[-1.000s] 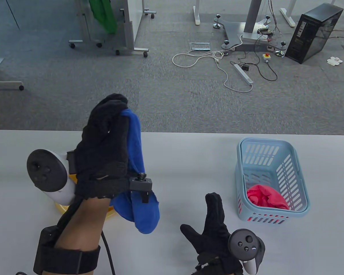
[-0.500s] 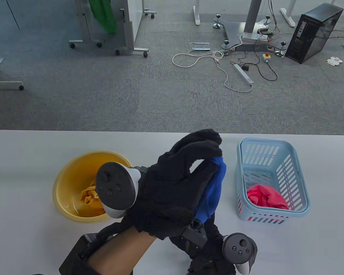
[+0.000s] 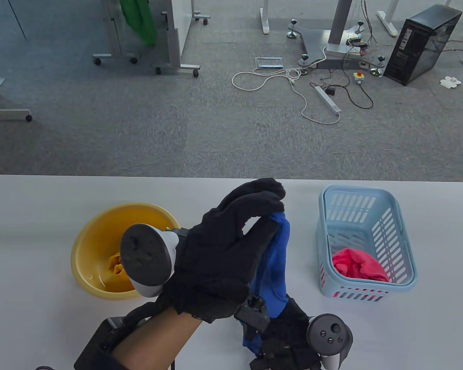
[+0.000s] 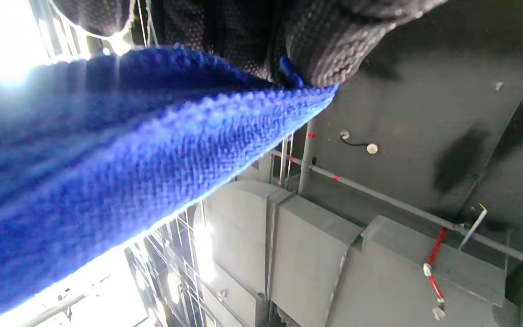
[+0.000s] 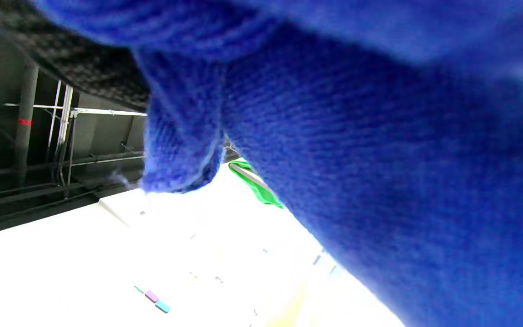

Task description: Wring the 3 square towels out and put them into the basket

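My left hand [image 3: 271, 211] is raised over the table's middle and pinches the top edge of a blue towel [image 3: 277, 258], which hangs down from it. The left wrist view shows the fingers [image 4: 325, 50] curled on the blue towel [image 4: 107, 159]. My right hand [image 3: 289, 333] sits below at the front edge, mostly hidden under the left hand, and holds the towel's lower end. The blue towel [image 5: 379, 159] fills the right wrist view. A yellow towel [image 3: 117, 266] lies in the yellow basin [image 3: 81, 239]. A red towel [image 3: 359, 266] lies in the light blue basket [image 3: 326, 216].
The basin stands left of centre on the grey table [image 3: 31, 216], and the basket stands at the right. Beyond the table's far edge are carpet, cables and a computer tower [image 3: 420, 42].
My left hand carried the blue towel rightward from above the basin to the table's middle, then eased slightly down and left. My right hand closed in under it onto the towel's lower end.
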The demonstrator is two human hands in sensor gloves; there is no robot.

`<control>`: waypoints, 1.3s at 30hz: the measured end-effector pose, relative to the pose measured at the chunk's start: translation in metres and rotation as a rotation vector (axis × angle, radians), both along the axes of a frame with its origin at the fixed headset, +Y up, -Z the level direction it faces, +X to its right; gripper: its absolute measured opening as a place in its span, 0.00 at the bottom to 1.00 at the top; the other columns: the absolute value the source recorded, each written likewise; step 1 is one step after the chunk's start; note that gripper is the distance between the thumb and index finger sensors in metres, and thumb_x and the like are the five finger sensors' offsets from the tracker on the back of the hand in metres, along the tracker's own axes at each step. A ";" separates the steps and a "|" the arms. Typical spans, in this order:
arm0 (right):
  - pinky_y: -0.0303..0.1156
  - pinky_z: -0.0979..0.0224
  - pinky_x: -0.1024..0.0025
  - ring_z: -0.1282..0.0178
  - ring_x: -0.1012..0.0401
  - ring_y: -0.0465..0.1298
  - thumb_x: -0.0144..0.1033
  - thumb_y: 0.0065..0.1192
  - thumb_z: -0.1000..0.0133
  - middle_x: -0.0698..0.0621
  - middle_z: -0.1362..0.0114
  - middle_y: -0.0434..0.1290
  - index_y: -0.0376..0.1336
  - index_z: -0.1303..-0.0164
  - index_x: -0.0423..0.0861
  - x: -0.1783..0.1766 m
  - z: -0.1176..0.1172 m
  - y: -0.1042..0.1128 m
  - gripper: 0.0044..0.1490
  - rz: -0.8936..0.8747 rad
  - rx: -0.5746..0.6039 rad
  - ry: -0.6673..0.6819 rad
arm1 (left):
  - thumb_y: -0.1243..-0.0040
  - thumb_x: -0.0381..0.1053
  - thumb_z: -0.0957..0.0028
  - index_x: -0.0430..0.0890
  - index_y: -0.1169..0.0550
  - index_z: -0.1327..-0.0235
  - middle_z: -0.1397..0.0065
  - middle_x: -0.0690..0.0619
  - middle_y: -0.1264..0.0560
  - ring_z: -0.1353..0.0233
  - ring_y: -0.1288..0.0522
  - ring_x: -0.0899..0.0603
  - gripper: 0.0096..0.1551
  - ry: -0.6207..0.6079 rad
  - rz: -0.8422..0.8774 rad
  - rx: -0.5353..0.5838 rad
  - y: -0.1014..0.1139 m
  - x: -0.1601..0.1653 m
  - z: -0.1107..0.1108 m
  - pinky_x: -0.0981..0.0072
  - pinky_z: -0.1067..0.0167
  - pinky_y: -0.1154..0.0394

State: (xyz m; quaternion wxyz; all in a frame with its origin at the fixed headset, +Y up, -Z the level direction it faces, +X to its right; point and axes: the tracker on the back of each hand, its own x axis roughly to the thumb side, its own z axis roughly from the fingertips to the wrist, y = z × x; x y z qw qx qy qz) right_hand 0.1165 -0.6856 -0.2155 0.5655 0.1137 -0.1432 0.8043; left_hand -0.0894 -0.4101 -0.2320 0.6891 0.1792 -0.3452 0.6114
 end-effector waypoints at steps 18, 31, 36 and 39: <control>0.74 0.28 0.47 0.50 0.56 0.82 0.38 0.73 0.39 0.45 0.35 0.75 0.57 0.26 0.51 0.031 0.003 0.004 0.34 -0.129 0.075 -0.129 | 0.36 0.51 0.42 0.51 0.20 0.37 0.25 0.45 0.26 0.25 0.29 0.33 0.21 0.196 -0.004 -0.013 -0.034 -0.063 -0.023 0.27 0.31 0.39; 0.72 0.27 0.45 0.48 0.55 0.81 0.36 0.72 0.39 0.45 0.33 0.74 0.57 0.26 0.51 0.036 0.008 0.015 0.33 -0.122 0.125 -0.136 | 0.34 0.51 0.43 0.49 0.19 0.38 0.26 0.45 0.25 0.26 0.28 0.32 0.21 0.328 -0.341 0.007 -0.111 -0.068 -0.037 0.28 0.32 0.38; 0.72 0.26 0.44 0.48 0.55 0.81 0.36 0.72 0.39 0.45 0.33 0.73 0.57 0.26 0.51 0.039 0.010 0.019 0.33 -0.109 0.148 -0.162 | 0.33 0.51 0.43 0.49 0.19 0.38 0.26 0.44 0.25 0.26 0.28 0.32 0.21 0.332 -0.450 0.015 -0.143 -0.057 -0.043 0.28 0.32 0.38; 0.71 0.26 0.44 0.47 0.55 0.81 0.35 0.72 0.38 0.46 0.32 0.73 0.57 0.27 0.51 0.040 0.011 0.019 0.33 -0.102 0.153 -0.178 | 0.33 0.51 0.43 0.49 0.19 0.39 0.26 0.44 0.25 0.26 0.28 0.32 0.21 0.362 -0.535 0.046 -0.161 -0.047 -0.046 0.28 0.33 0.37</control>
